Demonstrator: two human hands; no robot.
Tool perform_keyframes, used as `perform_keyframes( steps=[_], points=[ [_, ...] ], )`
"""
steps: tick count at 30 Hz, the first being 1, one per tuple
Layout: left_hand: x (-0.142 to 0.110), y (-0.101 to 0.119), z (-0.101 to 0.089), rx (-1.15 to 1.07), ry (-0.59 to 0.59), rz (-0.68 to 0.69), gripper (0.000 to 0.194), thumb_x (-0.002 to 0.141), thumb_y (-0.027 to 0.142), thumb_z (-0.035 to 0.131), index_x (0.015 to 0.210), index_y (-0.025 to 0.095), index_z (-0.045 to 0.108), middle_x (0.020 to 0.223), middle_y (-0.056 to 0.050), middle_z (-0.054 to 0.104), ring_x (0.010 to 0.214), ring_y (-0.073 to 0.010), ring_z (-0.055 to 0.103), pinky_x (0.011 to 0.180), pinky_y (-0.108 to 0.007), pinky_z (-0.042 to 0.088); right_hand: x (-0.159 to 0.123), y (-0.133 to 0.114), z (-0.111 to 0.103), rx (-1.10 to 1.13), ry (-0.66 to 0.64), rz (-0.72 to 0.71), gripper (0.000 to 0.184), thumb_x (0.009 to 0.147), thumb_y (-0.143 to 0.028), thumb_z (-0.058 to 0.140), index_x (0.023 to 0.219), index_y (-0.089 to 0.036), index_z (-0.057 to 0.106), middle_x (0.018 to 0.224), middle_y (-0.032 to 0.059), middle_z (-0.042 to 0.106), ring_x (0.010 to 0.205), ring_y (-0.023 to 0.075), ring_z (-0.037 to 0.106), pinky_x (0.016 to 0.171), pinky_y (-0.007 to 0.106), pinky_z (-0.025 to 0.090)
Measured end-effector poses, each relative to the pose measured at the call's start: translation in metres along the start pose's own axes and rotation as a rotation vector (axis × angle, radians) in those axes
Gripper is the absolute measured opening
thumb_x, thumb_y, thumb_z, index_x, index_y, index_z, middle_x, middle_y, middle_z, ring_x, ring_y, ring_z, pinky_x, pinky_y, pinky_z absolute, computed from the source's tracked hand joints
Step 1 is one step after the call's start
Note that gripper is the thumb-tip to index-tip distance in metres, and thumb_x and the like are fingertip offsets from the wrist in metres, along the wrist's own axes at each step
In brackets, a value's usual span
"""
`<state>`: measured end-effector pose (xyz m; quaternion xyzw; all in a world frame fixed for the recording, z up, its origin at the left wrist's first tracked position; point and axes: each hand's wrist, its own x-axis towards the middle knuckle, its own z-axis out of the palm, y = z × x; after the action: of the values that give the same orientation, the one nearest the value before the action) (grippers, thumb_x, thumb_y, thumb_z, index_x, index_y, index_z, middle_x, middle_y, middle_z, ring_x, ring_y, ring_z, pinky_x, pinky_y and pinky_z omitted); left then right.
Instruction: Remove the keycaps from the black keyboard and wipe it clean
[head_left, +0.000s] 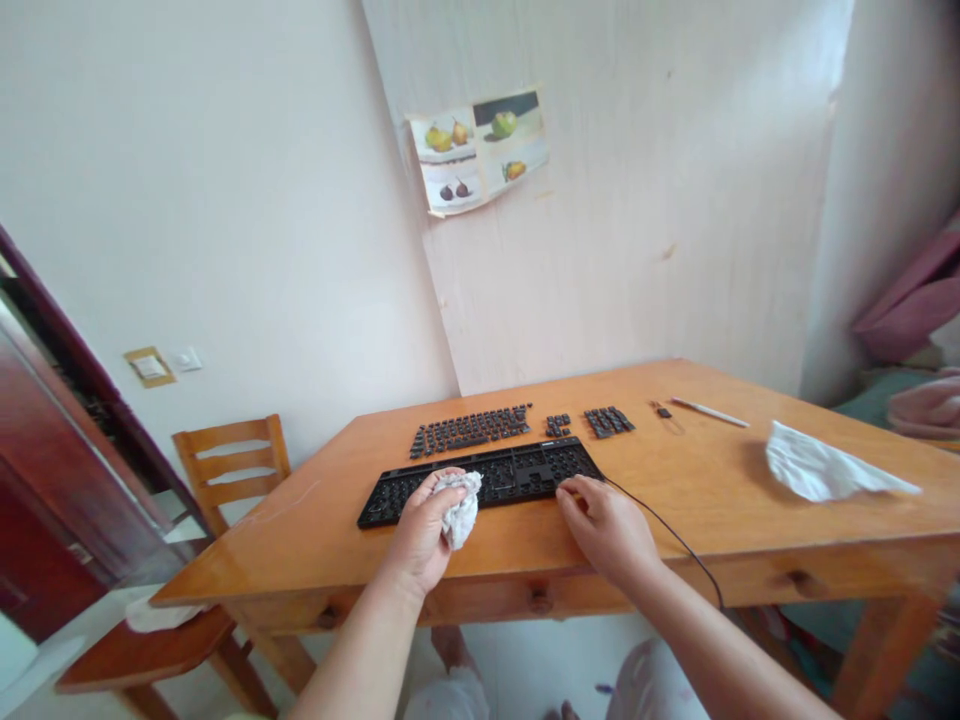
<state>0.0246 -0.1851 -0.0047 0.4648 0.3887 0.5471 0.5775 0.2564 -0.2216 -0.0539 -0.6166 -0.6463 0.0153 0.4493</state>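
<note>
A black keyboard (534, 476) with its keycaps off lies near the front of the wooden table. My left hand (424, 530) is closed around a crumpled white tissue (461, 512), above the keyboard's front edge left of its middle. My right hand (609, 525) has curled fingers at the keyboard's front right corner and appears to grip that edge; the fingertips are partly hidden. Behind the keyboard, loose black keycaps are laid out in groups: a large block (471, 432), a small cluster (558, 426) and a number-pad block (608, 422).
A black cable (671, 530) runs from the keyboard over the table's front edge. To the right lie a small dark tool with a wire loop (664, 411), a white pen (709, 411) and a white sheet of tissue or cloth (817, 465). A wooden chair (232, 465) stands at the left.
</note>
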Motion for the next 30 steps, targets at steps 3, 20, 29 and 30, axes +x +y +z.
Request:
perform_keyframes(
  steps=[3, 20, 29, 30],
  points=[
    [-0.007, -0.004, -0.004, -0.081, 0.015, 0.001, 0.041, 0.060, 0.023, 0.074, 0.097, 0.018, 0.060, 0.087, -0.004, 0.070, 0.069, -0.0130, 0.062, 0.060, -0.023, 0.046, 0.000, 0.001, -0.001, -0.003, -0.009, 0.000, 0.025, 0.089, -0.032, 0.044, 0.082, -0.025, 0.067, 0.082, 0.0010, 0.070, 0.078, 0.0183, 0.064, 0.065, 0.027, 0.041],
    [-0.035, -0.028, -0.008, 0.048, -0.040, 0.049, 0.020, 0.067, 0.023, 0.065, 0.086, 0.018, 0.061, 0.069, -0.001, 0.062, 0.054, -0.0097, 0.052, 0.050, -0.021, 0.037, -0.005, 0.016, 0.005, 0.031, 0.064, 0.030, 0.034, 0.087, -0.043, 0.046, 0.108, -0.024, 0.065, 0.099, 0.0060, 0.072, 0.092, 0.0227, 0.067, 0.079, 0.034, 0.050],
    [-0.035, -0.033, -0.006, 0.177, -0.078, 0.119, 0.016, 0.071, 0.020, 0.058, 0.087, 0.018, 0.060, 0.068, -0.001, 0.063, 0.053, -0.0099, 0.052, 0.050, -0.021, 0.038, -0.018, -0.011, 0.008, 0.191, 0.100, -0.114, 0.032, 0.090, -0.036, 0.046, 0.110, -0.020, 0.063, 0.108, 0.0102, 0.068, 0.095, 0.0212, 0.065, 0.087, 0.035, 0.051],
    [-0.035, -0.033, -0.006, 0.185, -0.083, 0.123, 0.016, 0.071, 0.020, 0.058, 0.087, 0.019, 0.060, 0.069, -0.001, 0.063, 0.053, -0.0099, 0.052, 0.051, -0.021, 0.038, -0.020, -0.020, 0.010, 0.218, 0.071, -0.134, 0.031, 0.091, -0.035, 0.045, 0.111, -0.020, 0.063, 0.106, 0.0101, 0.068, 0.091, 0.0200, 0.065, 0.083, 0.033, 0.052]
  ],
)
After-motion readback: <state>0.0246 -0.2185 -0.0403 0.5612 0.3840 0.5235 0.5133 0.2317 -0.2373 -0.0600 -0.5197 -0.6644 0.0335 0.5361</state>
